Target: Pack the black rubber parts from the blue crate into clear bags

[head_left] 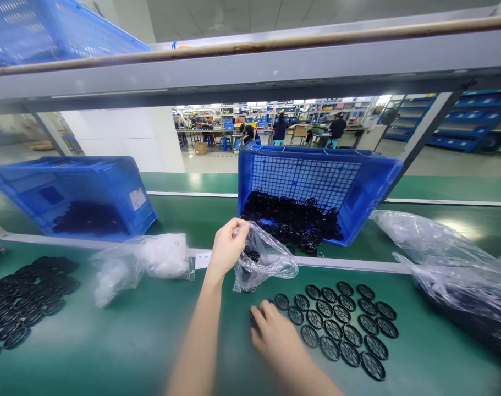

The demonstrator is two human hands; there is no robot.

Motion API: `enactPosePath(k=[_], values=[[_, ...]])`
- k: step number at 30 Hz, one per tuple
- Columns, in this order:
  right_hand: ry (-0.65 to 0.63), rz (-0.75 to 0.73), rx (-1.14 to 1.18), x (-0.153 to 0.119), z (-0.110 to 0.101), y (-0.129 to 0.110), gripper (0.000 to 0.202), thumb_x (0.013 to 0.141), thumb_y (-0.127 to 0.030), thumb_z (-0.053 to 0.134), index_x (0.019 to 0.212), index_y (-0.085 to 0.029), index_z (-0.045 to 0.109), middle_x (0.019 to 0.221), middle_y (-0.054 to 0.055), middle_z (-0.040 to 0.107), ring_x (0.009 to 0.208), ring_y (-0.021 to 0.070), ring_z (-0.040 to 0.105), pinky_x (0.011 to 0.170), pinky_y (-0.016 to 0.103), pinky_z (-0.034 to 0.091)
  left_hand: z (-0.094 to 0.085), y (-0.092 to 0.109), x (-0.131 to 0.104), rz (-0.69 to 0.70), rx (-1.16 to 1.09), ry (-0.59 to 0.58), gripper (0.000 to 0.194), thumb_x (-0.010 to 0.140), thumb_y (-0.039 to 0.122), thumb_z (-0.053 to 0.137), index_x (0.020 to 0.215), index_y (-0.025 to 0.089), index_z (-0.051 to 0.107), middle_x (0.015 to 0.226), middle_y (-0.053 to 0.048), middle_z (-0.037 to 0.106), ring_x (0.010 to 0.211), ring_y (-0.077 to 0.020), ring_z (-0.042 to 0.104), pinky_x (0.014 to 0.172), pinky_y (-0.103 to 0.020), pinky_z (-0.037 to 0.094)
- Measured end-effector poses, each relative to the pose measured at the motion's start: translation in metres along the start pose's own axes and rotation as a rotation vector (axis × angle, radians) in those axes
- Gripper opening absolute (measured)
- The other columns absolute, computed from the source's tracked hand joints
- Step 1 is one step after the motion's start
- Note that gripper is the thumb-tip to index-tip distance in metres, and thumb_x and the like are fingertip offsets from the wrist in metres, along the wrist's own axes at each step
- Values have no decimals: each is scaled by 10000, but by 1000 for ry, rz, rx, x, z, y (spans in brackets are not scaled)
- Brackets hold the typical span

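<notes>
My left hand [229, 245] is closed, pinching the edge of a clear plastic bag [270, 264] that hangs above the green table. Some black parts show through or behind the bag's left side. Lower down, my right hand [275, 333] has its fingers curled over a black round part [254, 321] at the table surface, mostly hidden by the fingers. Right of that hand, several black round spoked parts [333, 330] lie flat in loose rows. Behind the bag, a tilted blue crate [372, 192] holds a heap of similar black parts [291, 217].
Another blue crate [143, 212] with dark parts stands at left. A bag of white material [165, 256] lies before it, near many black round parts [27, 297]. Clear bags [452, 264] sit at right. A shelf beam [250, 71] crosses overhead. People work in the background.
</notes>
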State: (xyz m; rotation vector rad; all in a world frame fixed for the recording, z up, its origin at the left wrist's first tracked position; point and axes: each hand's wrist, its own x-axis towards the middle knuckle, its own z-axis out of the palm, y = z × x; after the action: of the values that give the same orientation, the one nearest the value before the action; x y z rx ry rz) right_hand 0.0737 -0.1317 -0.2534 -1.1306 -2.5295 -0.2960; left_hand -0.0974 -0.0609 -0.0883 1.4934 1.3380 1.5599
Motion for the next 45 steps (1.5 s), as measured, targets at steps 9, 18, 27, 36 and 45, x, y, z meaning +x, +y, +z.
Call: enactPosePath(k=[9, 18, 27, 36, 45], values=[[-82, 63, -9, -32, 8, -14, 300, 609, -84, 525, 858, -232, 445, 836, 50, 589, 754, 243, 609, 609, 328, 548, 1, -2, 1, -23, -3, -14, 287, 907, 468, 541, 839, 198, 610, 526, 63, 447, 491, -88, 385, 477, -187, 304], [34, 114, -54, 4, -12, 19, 368, 754, -102, 519, 1119, -150, 534, 985, 117, 595, 889, 266, 613, 702, 355, 580, 1, -3, 1, -20, 3, -15, 281, 904, 463, 542, 855, 199, 622, 527, 58, 461, 486, -89, 384, 469, -191, 296], [-102, 174, -176, -31, 15, -2, 418, 686, -49, 573, 1080, -188, 573, 1019, 116, 632, 879, 266, 649, 559, 287, 560, 3, -1, 1, -34, 12, -23, 285, 908, 472, 539, 863, 203, 622, 515, 65, 448, 476, -90, 367, 462, -193, 288], [-32, 129, 349, 18, -116, 35, 271, 816, -110, 473, 1047, -245, 516, 920, 8, 596, 737, 161, 624, 667, 271, 530, 5, 4, -2, -13, 33, -40, 300, 904, 476, 534, 870, 195, 634, 525, 65, 431, 488, -100, 381, 481, -204, 301], [49, -94, 253, 120, -149, 55, 330, 943, -238, 547, 1247, -115, 507, 1170, 110, 601, 1124, 234, 573, 964, 380, 493, 7, 7, -4, -9, 94, -51, 311, 886, 490, 564, 906, 192, 653, 530, 64, 448, 482, -100, 403, 486, -199, 310]])
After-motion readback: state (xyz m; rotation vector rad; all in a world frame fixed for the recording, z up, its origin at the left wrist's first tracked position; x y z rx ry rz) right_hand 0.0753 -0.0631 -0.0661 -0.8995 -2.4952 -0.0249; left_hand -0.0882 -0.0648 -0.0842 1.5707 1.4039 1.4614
